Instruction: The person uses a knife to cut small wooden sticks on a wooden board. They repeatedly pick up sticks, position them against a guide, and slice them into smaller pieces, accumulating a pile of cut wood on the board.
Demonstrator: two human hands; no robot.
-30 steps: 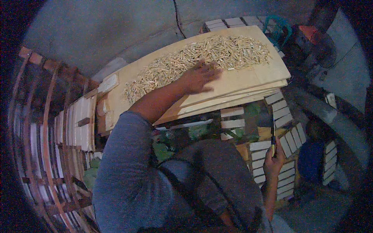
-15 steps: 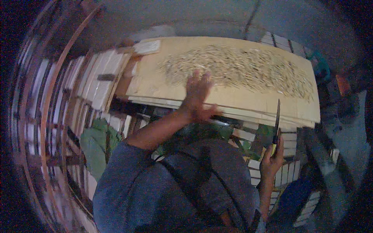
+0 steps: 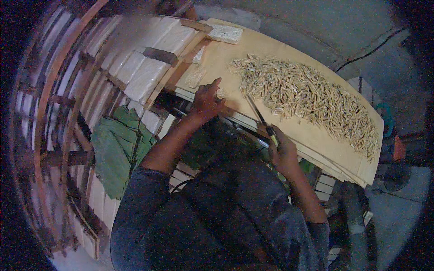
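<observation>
My right hand (image 3: 284,152) is closed round the yellow-and-black handle of a knife (image 3: 258,111). The narrow blade slants up and left over the near edge of a pale wooden board (image 3: 312,143). To its left, my left hand (image 3: 207,102) is closed at the board's edge, index finger stretched out, with a small pale piece (image 3: 220,93) at its fingers. What exactly that piece is cannot be made out. A wide heap of short, pale, stick-like pieces (image 3: 307,92) covers much of the board, beyond and to the right of both hands.
White blocks in clear wrapping (image 3: 147,74) fill a wooden rack at the left. A smaller white slab (image 3: 225,34) lies at the board's far left corner. Large green leaves (image 3: 120,151) hang below the rack. Past the board's right end are a teal object (image 3: 385,118) and an orange one (image 3: 399,148).
My left hand went from spread over the board to closed on a small piece nearer its edge. My right hand brought the knife up and left toward it. The view has turned.
</observation>
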